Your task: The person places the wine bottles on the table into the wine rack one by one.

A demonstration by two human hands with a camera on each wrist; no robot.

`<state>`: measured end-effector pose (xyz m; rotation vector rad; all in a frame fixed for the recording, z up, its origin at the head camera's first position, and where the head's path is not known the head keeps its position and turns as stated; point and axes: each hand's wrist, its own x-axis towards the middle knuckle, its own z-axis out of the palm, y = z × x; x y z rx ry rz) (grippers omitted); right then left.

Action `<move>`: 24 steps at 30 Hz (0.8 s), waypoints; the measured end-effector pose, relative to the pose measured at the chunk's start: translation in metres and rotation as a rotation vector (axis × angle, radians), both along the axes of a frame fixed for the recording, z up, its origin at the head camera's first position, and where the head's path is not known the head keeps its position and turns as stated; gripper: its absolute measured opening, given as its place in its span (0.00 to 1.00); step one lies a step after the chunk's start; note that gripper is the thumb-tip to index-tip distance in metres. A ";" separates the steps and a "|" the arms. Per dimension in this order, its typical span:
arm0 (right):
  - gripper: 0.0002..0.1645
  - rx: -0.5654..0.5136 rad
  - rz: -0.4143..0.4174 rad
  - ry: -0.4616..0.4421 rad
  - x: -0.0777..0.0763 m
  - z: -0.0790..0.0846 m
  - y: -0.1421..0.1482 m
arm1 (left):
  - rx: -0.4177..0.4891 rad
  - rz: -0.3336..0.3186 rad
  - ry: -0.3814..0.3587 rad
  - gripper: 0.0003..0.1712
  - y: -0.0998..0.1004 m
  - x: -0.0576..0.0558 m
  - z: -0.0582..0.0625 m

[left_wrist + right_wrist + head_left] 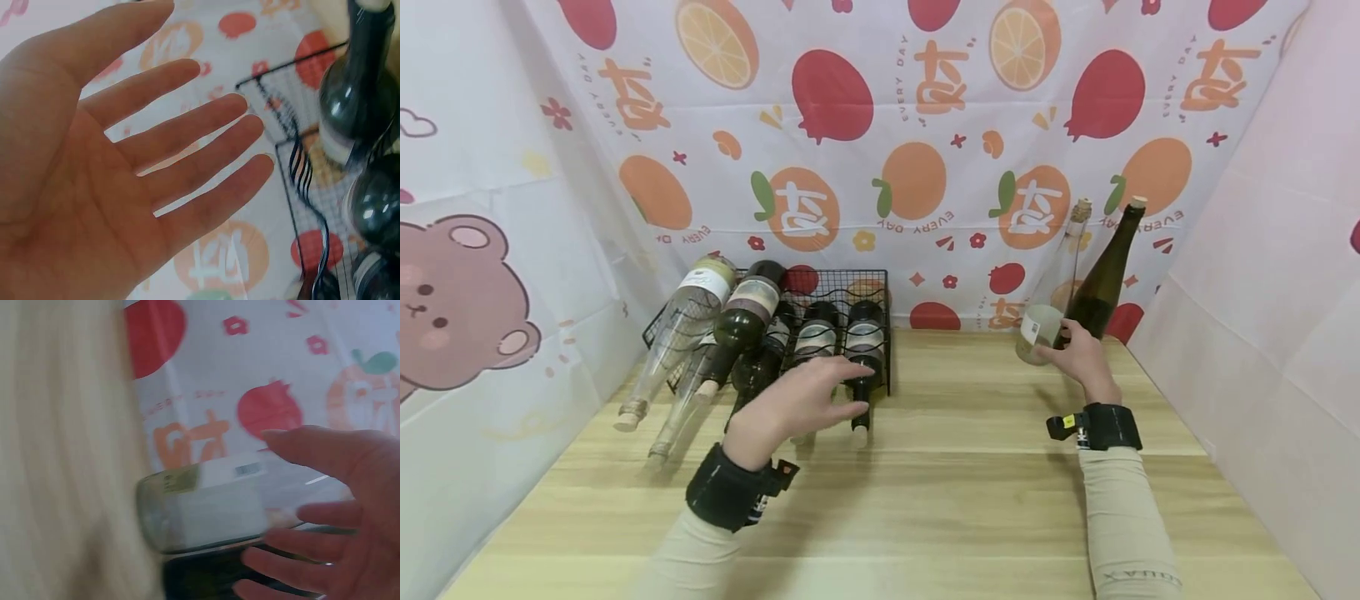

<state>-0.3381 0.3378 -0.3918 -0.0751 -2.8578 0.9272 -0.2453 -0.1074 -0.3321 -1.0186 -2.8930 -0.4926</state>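
Observation:
My left hand (797,402) hovers in front of a black wire rack (888,333) with fingers extended and thumb apart. It holds nothing; the left wrist view shows its bare palm. The nearest bottle is a dark wine bottle (865,333) at the rack's right end. At the back right, my right hand (1084,360) reaches beside a clear glass bottle (1037,332) with a white label and cork. In the right wrist view, thumb and fingers are spread around the clear bottle's side, not closed on it. Next to it stands a corked green bottle (1108,275).
Several bottles lie in the rack, necks toward me. On the left, a clear bottle (681,333) and a dark bottle (748,308) lie on top of others. A patterned cloth (850,192) hangs behind the wooden table (970,500).

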 end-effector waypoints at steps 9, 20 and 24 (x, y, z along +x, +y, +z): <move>0.63 -0.139 -0.093 -0.003 -0.026 -0.019 0.005 | -0.115 -0.085 -0.136 0.26 0.024 0.009 -0.019; 0.58 -0.408 -0.199 0.127 -0.062 -0.043 -0.007 | -0.161 -0.075 -0.208 0.24 0.031 0.013 -0.026; 0.56 -0.495 -0.215 0.171 -0.070 -0.049 -0.008 | -0.164 -0.071 -0.202 0.24 0.031 0.013 -0.026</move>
